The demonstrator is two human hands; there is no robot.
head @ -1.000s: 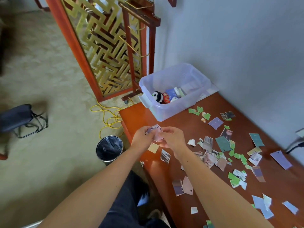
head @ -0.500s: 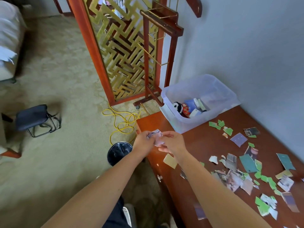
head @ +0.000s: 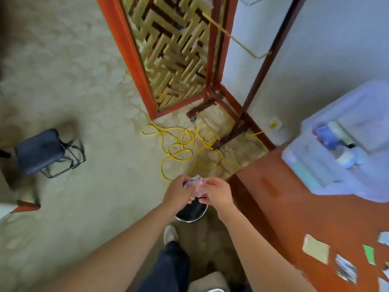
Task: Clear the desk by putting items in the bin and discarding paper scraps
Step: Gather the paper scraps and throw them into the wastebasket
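Several blurred items (head: 331,139) in clear bin (head: 305,165)

Can't read a single word here tbh. The printed scraps (head: 346,270) on the worktop (head: 305,218) are motion-blurred. The wad of scraps (head: 199,186) pinched between my left hand (head: 179,192) and right hand (head: 216,193) shows no legible print. Stuff in the clear bin (head: 315,165) is just colour smears.

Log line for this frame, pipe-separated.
step: discarding | left hand: holds paper scraps | right hand: holds paper scraps | where: over trash can | desk: other scraps lying
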